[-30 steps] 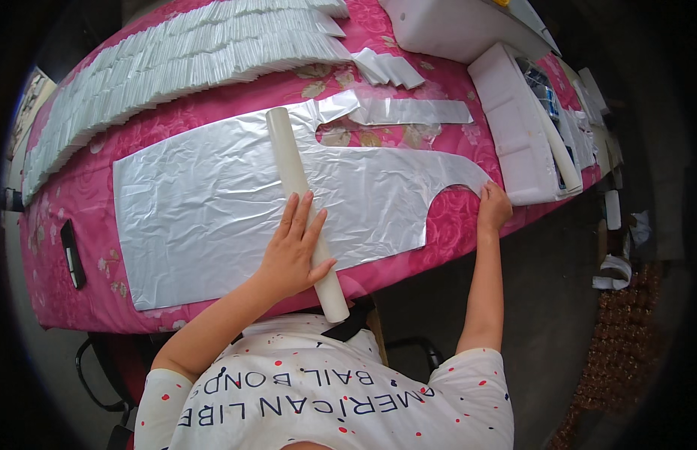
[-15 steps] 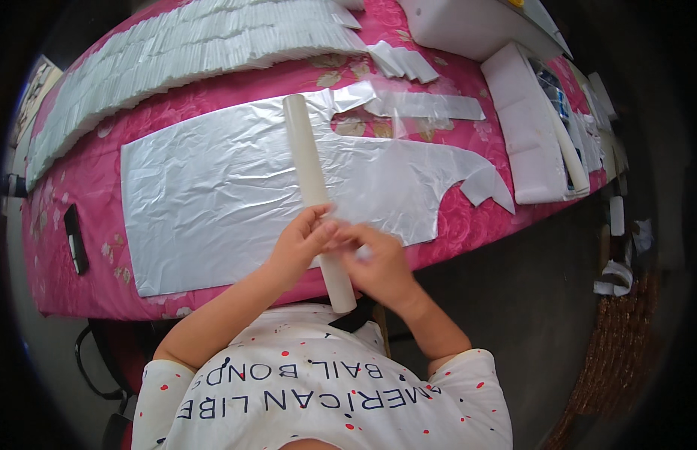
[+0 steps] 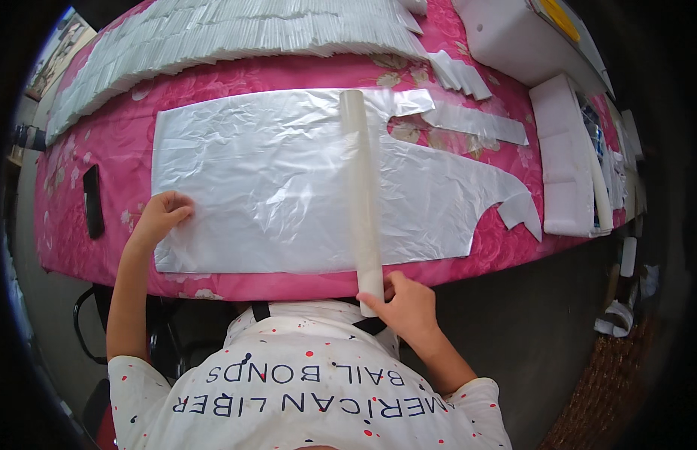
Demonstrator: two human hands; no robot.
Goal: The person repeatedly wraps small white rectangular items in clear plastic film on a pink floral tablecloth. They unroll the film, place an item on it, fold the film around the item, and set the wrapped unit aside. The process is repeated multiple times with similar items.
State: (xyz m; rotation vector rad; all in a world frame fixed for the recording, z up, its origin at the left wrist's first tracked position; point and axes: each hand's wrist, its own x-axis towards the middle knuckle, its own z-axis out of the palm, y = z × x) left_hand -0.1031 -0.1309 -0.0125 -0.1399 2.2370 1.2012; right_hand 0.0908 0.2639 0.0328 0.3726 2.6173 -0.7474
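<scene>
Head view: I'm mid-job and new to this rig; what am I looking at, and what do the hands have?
There is no machine here: these are two bare human hands, the left hand and the right hand. The picture comes from a fisheye camera worn on the head, looking down, so straight edges bend near the rim. A pink floral tablecloth covers the surface. On it lies a thin silvery plastic sheet with curved cut-outs toward the right. A pale tube lies across the sheet, and the right hand holds its near end. The left hand is at the sheet's left edge; whether it grips there is unclear. Beyond the sheet are rows of folded white packets, with a slim black object, perhaps a phone, at left and a white box at right.
</scene>
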